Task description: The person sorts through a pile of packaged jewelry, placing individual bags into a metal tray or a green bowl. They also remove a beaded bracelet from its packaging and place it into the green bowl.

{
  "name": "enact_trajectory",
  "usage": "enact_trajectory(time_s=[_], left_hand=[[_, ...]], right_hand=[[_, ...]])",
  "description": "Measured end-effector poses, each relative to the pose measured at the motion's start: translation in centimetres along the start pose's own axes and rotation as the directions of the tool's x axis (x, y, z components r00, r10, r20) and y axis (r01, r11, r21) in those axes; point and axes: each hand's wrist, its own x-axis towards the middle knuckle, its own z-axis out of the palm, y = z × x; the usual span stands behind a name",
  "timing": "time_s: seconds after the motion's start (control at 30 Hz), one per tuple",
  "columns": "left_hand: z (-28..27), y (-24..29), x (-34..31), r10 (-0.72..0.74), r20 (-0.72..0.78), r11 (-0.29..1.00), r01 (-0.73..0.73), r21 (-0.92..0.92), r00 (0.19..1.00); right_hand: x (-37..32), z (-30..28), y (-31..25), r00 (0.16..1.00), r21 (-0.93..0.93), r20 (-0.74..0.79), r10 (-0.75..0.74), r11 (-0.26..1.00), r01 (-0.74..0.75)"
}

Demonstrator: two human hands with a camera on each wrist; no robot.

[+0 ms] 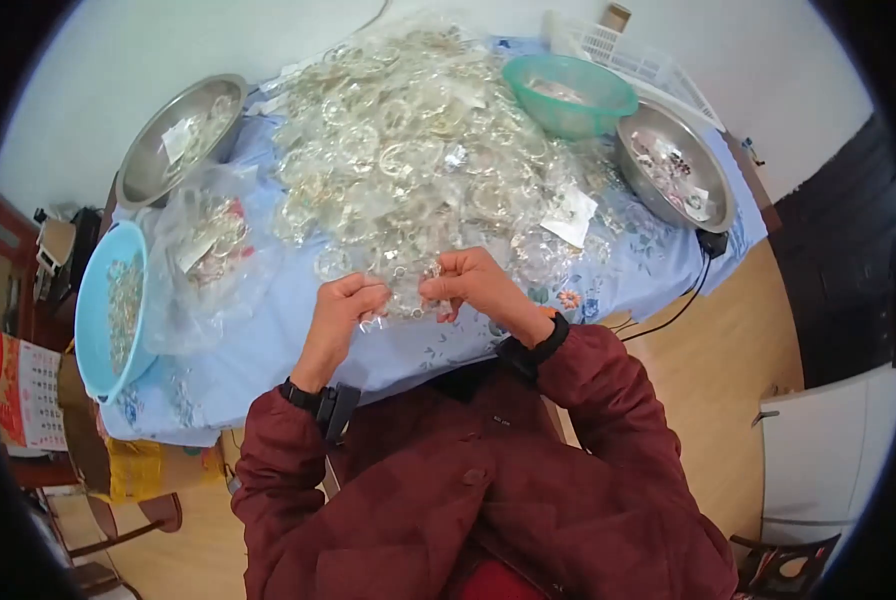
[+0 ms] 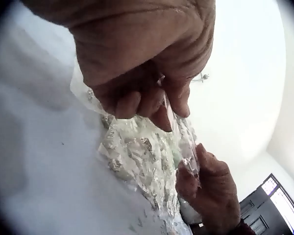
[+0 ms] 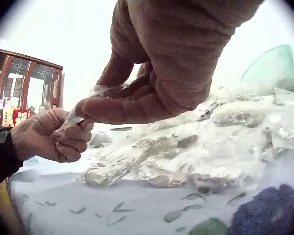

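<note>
A small clear plastic bag point(image 2: 187, 149) is stretched between the two hands at the near edge of a large heap. My left hand point(image 1: 343, 308) pinches one side of it, thumb against curled fingers. On the other side my right hand point(image 1: 480, 288) pinches it between thumb and fingers; a thin shiny piece shows in that hand in the right wrist view, its kind hidden by the fingers. Just beyond the hands rises the heap of clear bags point(image 1: 398, 150), many with shiny ring-shaped pieces like bracelets inside.
A blue basin point(image 1: 86, 345) and a steel bowl point(image 1: 133, 180) stand at the left, beside an open plastic bag point(image 1: 173, 320). At the right are a green basin point(image 1: 568, 115), another steel bowl point(image 1: 718, 175) and a white label point(image 1: 570, 217). A flowered blue cloth point(image 1: 238, 385) covers the table.
</note>
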Motion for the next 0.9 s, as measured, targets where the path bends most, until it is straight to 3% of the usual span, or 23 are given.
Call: enact_trajectory(time_s=[0.17, 0.3, 0.33, 0.4, 0.57, 0.67, 0.7, 0.77, 0.8, 0.9], left_hand=[[-1.5, -1.2, 0.8, -0.008, -0.075, 0.996, 0.001, -0.089, 0.997], [-1.7, -1.6, 1.2, -0.074, -0.163, 0.995, 0.062, -0.078, 0.984], [-2.0, -1.8, 0.9, -0.102, -0.179, 0.993, 0.089, -0.077, 0.979], [-1.7, -1.4, 1.1, -0.083, -0.166, 0.993, 0.067, -0.099, 0.983], [-1.4, -1.4, 1.2, -0.063, -0.15, 0.993, 0.046, -0.111, 0.987], [-1.4, -1.4, 1.4, -0.065, -0.161, 0.997, 0.056, -0.06, 0.985], [-1.3, -1.3, 1.4, -0.045, -0.145, 0.997, 0.036, -0.063, 0.988], [-1.2, -1.1, 1.2, -0.065, -0.152, 0.997, 0.057, -0.052, 0.986], [-1.2, -1.2, 1.3, -0.054, -0.152, 0.997, 0.046, -0.056, 0.987], [-1.6, -1.8, 1.5, -0.053, -0.127, 0.995, 0.042, -0.093, 0.99]], right_hand=[[-1.5, -2.4, -2.3, 0.998, -0.049, -0.055, 0.0, 0.999, -0.003], [-2.3, -5.4, -4.4, 0.965, 0.082, -0.251, -0.08, 0.991, 0.103], [-2.3, -5.7, -4.7, 0.97, 0.103, -0.237, -0.054, 0.991, 0.08], [-2.3, -6.3, -5.4, 0.914, 0.189, -0.38, -0.139, 0.956, 0.224], [-1.8, -7.2, -5.4, 0.89, 0.207, -0.411, -0.198, 0.93, 0.303], [-1.3, -7.8, -4.5, 0.961, 0.11, -0.262, -0.089, 0.986, 0.122], [-1.5, -7.7, -4.5, 0.955, 0.093, -0.275, -0.108, 0.986, 0.138], [-1.4, -7.1, -4.8, 0.985, 0.08, -0.173, 0.03, 0.997, -0.017], [-1.2, -7.5, -5.3, 0.985, 0.069, -0.173, 0.022, 0.998, -0.01], [-0.4, -9.6, -7.4, 0.903, -0.004, -0.388, -0.186, 0.98, 0.2]])
